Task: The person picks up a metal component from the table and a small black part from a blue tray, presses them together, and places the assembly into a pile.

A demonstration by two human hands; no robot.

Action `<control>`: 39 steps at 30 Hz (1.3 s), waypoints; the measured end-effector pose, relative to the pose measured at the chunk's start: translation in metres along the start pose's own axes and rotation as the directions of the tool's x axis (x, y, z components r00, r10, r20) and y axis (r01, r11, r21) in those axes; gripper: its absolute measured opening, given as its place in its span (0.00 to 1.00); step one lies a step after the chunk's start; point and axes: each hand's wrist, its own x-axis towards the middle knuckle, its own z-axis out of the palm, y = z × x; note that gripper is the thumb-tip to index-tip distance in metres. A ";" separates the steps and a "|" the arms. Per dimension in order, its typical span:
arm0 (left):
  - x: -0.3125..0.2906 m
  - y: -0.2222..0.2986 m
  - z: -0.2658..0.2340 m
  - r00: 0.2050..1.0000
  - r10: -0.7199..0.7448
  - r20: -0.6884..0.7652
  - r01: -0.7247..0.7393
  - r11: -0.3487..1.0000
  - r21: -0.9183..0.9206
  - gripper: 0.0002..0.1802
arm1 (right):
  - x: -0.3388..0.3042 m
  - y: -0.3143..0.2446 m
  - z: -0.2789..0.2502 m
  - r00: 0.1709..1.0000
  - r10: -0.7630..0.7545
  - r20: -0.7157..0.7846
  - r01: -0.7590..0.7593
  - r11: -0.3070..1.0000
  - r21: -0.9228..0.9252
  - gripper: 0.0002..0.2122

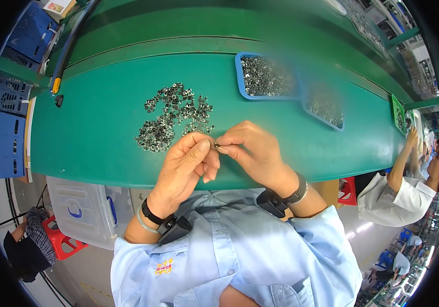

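Table [96,112]: green top, near edge curving across the view just in front of the person.
Left hand [186,161]: grip closed in a pinch, thumb and forefinger on a small metal piece [216,145]; remaining fingers curled.
Right hand [255,151]: grip likewise closed on the same piece, thumb and forefinger meeting it from the right.
Held piece: one, dark; located between the fingertips of both hands, over the near part of the table; finer shape too small to tell.
Loose clips [160,133]: many, small, bright metal with dark gaps; spread in an irregular heap on the table, beyond and to the left of the hands, densest at its lower left.
Blue tray, first [239,77]: rectangular, filled with similar small metal parts; farther back on the table, right of the heap; right end blurred.
Blue tray, second [327,124]: beside the first, to its right, also holding small metal parts; partly blurred.
Wristwear: a black strap with a dark box on each wrist.
Clothing: light blue shirt [219,250].
Left side: blue plastic crates [3,148], stacked; translucent storage box [79,204] with blue latches, below table level; red stool [61,240] near it.
Right side: co-worker [398,197] in a white top, one arm extended toward a green tray [396,110].
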 end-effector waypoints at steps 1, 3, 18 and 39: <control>0.000 -0.001 -0.001 1.000 0.000 0.030 0.001 0.999 -0.035 0.09 | 0.000 0.000 0.001 1.000 0.006 -0.012 -0.006 1.000 0.026 0.07; 0.000 -0.002 -0.003 0.996 0.002 0.092 0.007 0.994 -0.105 0.09 | -0.001 -0.001 0.001 0.999 0.019 -0.034 -0.017 0.997 0.077 0.07; 0.002 -0.004 -0.005 0.993 0.033 0.114 -0.017 0.990 -0.140 0.08 | 0.000 -0.003 0.003 0.994 -0.098 -0.039 0.096 0.995 -0.034 0.07; 0.003 -0.006 0.004 0.995 0.069 0.067 -0.065 0.996 -0.064 0.09 | -0.002 0.008 0.006 0.993 0.077 -0.089 -0.052 0.965 0.256 0.05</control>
